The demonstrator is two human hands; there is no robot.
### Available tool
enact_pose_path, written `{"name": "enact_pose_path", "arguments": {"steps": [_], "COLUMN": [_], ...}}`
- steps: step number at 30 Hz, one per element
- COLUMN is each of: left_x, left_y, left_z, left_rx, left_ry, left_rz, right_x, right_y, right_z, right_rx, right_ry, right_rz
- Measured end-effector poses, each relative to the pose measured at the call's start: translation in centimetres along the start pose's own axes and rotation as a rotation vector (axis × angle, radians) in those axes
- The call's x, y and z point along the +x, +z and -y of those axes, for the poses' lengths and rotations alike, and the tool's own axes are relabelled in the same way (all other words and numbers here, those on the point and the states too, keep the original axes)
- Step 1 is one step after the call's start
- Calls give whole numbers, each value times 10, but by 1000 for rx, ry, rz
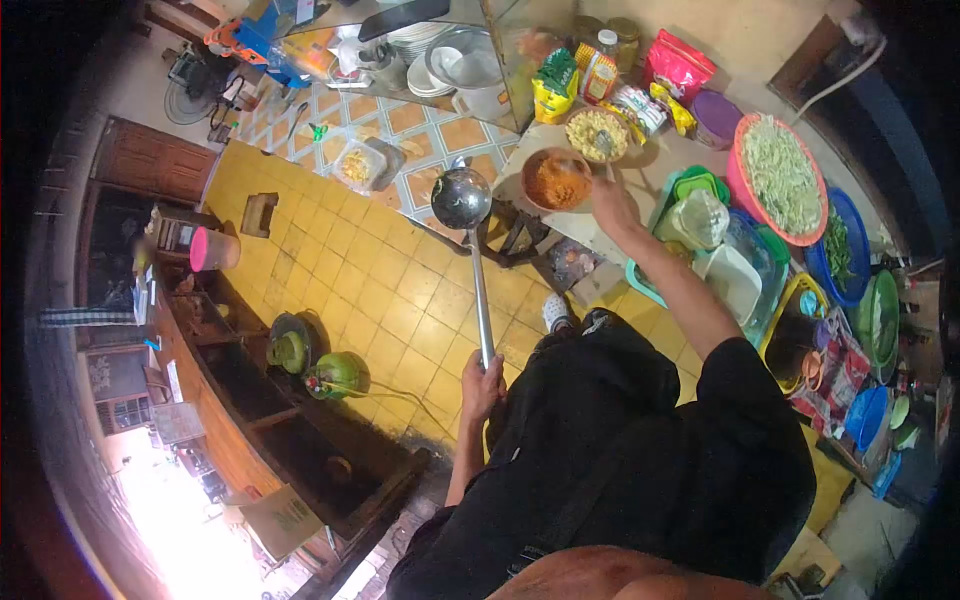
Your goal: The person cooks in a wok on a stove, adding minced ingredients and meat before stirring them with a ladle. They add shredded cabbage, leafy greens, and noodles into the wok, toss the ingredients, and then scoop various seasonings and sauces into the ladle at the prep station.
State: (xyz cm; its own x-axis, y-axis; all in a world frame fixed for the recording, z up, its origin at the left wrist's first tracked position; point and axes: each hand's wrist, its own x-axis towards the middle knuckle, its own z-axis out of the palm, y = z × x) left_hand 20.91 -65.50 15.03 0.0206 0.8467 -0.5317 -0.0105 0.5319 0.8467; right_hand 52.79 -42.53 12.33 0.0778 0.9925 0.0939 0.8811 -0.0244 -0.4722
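Note:
My left hand (pixel 482 388) is wrapped round the lower end of a long metal ladle (pixel 479 285), whose round bowl points away from me over the floor. Some small bits cling inside that bowl. At the counter, my right hand (pixel 614 208) is closed at the rim of a brown bowl (pixel 530 192) of orange-red paste (pixel 560 188). A blurred, shiny utensil, apparently a spoon (pixel 572 167), reaches from its fingers over the paste. Just behind stands a bowl of pale yellow chunks (pixel 592 137) with a spoon in it.
Right of my arm are a teal basin (pixel 640 275) with containers, a pink basin of shredded cabbage (pixel 782 180) and a blue basket of greens (pixel 835 250). Seasoning packets (pixel 678 68) line the wall. A tiled table (pixel 400 190) holds a plastic tub (pixel 357 165). Green gas cylinders (pixel 338 374) stand on the floor.

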Motion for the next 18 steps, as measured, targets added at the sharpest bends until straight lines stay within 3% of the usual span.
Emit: {"name": "enact_pose_path", "arguments": {"steps": [4, 8, 10, 13, 18], "left_x": [14, 25, 24, 22, 25], "left_y": [0, 3, 8, 21, 28], "left_z": [-6, -9, -15, -35, -49], "left_rx": [22, 103, 105, 142, 241], "left_ry": [-58, -50, -49, -65, -44], "left_rz": [-29, -57, -72, -88, -109], "right_x": [-2, 3, 7, 12, 8], "right_y": [-5, 25, 25, 32, 27], "right_z": [-9, -25, -20, -29, -48], "right_rx": [-235, -127, 822, 1076, 1086], "right_ry": [-91, -121, 482, 653, 623], "right_rz": [54, 37, 180, 118, 132]}}
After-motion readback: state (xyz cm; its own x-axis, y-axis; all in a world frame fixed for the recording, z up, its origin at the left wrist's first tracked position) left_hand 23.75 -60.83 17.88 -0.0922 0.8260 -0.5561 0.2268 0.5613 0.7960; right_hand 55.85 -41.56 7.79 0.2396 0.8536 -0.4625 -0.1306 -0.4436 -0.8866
